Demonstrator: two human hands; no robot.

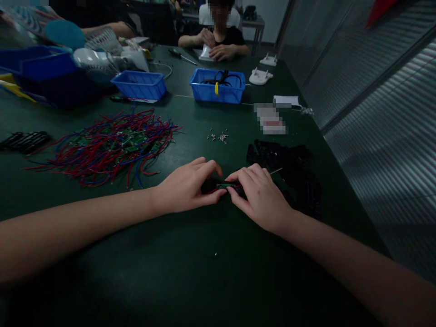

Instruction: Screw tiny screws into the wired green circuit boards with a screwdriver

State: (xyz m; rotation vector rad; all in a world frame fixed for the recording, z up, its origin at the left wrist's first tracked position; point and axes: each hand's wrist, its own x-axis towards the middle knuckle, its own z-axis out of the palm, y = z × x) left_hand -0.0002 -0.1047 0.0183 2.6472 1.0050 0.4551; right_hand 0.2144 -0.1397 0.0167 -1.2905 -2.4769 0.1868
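Nearest: tiny white speck [215,254] on the table [163,268]. Past it, board [223,185], green, small, between both hands, looks seated in a dark part, red wire at its ends. Left hand [194,185]: thumb at board's near edge, fingers curved above with a gap; can't tell if it grips. Right hand [259,196]: thumb and fingertips drawn together on board's right end. Thin metal rod [276,171] pokes out behind right hand.

Right: heap of black parts [289,156], details too dark. Left: big pile of red and blue wires [116,145] with green boards mixed in; black strips [25,141] further left. Screws [223,137], loose cluster, just beyond the hands.

Next row: blurred card [270,119], white slip [286,100]. Containers: mid bin [217,95], blue, has black cables [223,79] inside, yellow piece [216,89] at its front. Left bin [141,88], blue, ribbed inner wall showing, floor not readable. Big bins [51,75] at far left, blue, contents hidden in shade. Fan parts [98,59], white, beside them.

Far: white brackets [260,76] on the right, screwdriver [184,57] lying flat. Co-worker [236,38] opposite, both hands on a white part [206,52].
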